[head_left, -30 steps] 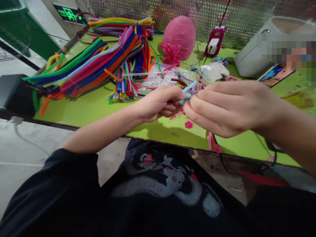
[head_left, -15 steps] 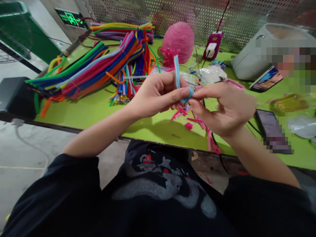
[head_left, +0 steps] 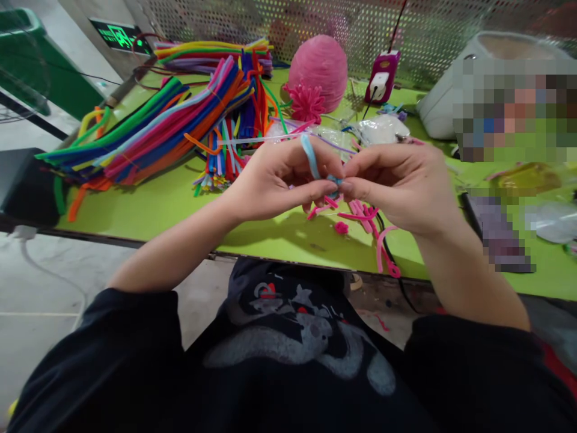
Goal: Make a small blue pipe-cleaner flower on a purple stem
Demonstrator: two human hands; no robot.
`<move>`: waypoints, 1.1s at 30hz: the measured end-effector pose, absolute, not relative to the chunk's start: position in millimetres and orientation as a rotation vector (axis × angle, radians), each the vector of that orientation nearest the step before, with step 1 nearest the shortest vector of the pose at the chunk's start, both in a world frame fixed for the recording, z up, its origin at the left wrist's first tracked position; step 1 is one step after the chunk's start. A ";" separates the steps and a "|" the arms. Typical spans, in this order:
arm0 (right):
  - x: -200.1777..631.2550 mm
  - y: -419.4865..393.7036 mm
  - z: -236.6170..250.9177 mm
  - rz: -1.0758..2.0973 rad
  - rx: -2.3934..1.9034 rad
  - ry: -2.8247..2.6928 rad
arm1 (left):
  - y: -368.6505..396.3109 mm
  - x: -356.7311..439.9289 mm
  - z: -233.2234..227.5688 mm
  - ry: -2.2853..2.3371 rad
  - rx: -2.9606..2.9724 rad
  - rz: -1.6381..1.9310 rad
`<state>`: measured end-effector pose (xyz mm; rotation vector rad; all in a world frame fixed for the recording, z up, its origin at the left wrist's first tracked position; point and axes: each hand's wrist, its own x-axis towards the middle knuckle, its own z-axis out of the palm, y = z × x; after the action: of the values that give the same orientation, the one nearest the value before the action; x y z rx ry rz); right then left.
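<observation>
Over the green table, my left hand (head_left: 279,180) pinches a light blue pipe cleaner (head_left: 310,157) between thumb and fingers. One end of it sticks up and bends above the thumb; the rest is a small curled clump at the fingertips, mostly covered. My right hand (head_left: 396,183) has its thumb and forefinger closed on the same clump from the other side. Below the hands lie pink pipe cleaner pieces (head_left: 360,216) and a small pink knot (head_left: 341,228).
Bundles of coloured pipe cleaners (head_left: 166,126) lie at the left. A pink yarn-like ball (head_left: 319,72) stands at the back beside a purple charger block (head_left: 382,78). To the right are a grey bin (head_left: 444,99), a phone (head_left: 493,228) and a yellow dish (head_left: 527,181). A black cable (head_left: 406,291) hangs over the front edge.
My right hand has turned so its thumb and forefinger meet at the blue clump. The upright blue end now leans and curves lower to the left. The view has shifted slightly.
</observation>
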<state>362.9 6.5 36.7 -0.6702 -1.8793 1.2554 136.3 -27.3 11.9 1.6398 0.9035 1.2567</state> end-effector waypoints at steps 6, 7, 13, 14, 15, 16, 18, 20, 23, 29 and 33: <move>357.6 -0.8 32.6 1.281 -0.622 -1.770 | -32.1 140.8 17.6 0.921 1.588 1.257; 357.3 -2.3 32.2 1.269 -0.605 -1.752 | -32.8 141.8 18.2 0.933 1.571 1.262; 365.1 -4.4 47.9 1.174 -0.678 -1.930 | -30.7 138.6 18.5 0.845 1.574 1.175; 366.5 -3.2 52.6 1.177 -0.669 -1.970 | -30.1 137.4 18.5 0.832 1.579 1.159; 367.6 -1.7 57.2 1.191 -0.661 -2.005 | -29.8 136.4 18.5 0.823 1.582 1.146; 368.3 -0.1 61.5 1.218 -0.661 -2.037 | -29.7 135.9 18.8 0.817 1.580 1.139; 368.8 2.7 68.2 1.276 -0.676 -2.090 | -29.7 136.0 19.8 0.797 1.568 1.135; 368.7 3.8 71.4 1.271 -0.684 -2.144 | -29.8 137.1 21.2 0.769 1.542 1.124; 368.6 1.9 69.0 1.019 -0.613 -2.250 | -30.0 139.3 23.3 0.752 1.478 1.063; 372.3 0.4 51.4 0.096 -0.324 -2.337 | -34.1 147.4 25.6 0.666 1.228 1.012; 374.2 0.8 60.1 -0.081 -0.318 -2.532 | -35.5 155.0 25.8 0.561 1.027 0.956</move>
<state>374.2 0.8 60.1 -0.3181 -2.5315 -0.0807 155.0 -35.5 25.8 1.0270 0.5612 0.9557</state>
